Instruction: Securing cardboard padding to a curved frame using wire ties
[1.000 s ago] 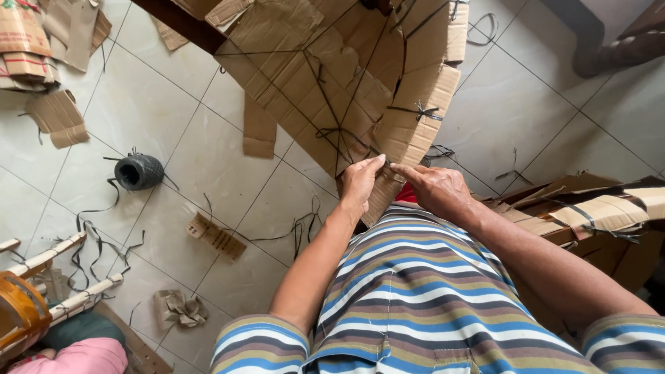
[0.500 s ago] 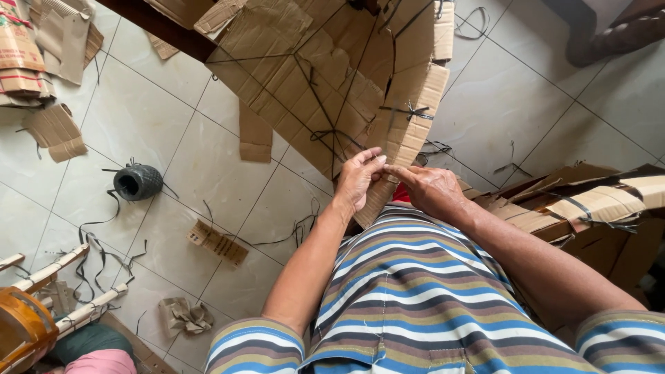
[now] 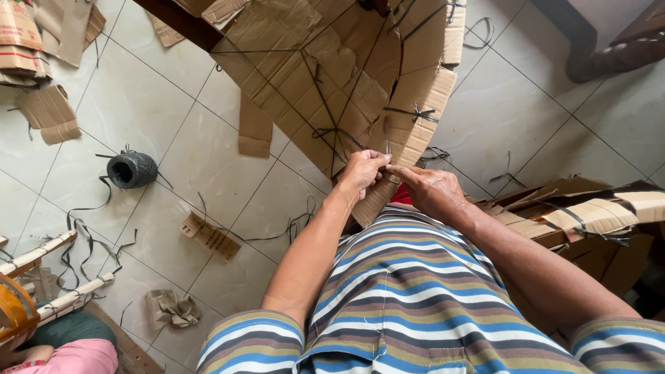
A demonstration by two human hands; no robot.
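Your left hand (image 3: 362,173) and right hand (image 3: 428,190) meet at the lower edge of the cardboard bundle (image 3: 346,90), fingertips almost touching each other. Your left hand is curled closed, the thumb and fingers pinched on a thin dark strap (image 3: 388,149) that rises just above the knuckles, against the bundle's cut edge. Your right hand lies beside it with the index finger stretched toward the left fingertips and the rest of the fingers folded under; whether it truly grips the strap or only presses at it, the view does not let you tell. The bundle is a stack of flattened brown sheets that fans up and away from both hands, crossed by more dark strap lines, with a knot (image 3: 414,113) up and to the right of your right hand. Below your hands and close to your body is your striped shirt (image 3: 409,298). To the left of your left hand, well apart on the tiled floor (image 3: 138,104), sits a dark roll of strap (image 3: 131,170), with loose strap ends trailing from it. Nearer your left forearm lies a small strip of cardboard (image 3: 209,236), and farther down to the left a crumpled scrap of paper (image 3: 170,308). To the right of your right arm, more tied cardboard (image 3: 589,211) lies flat on the floor.
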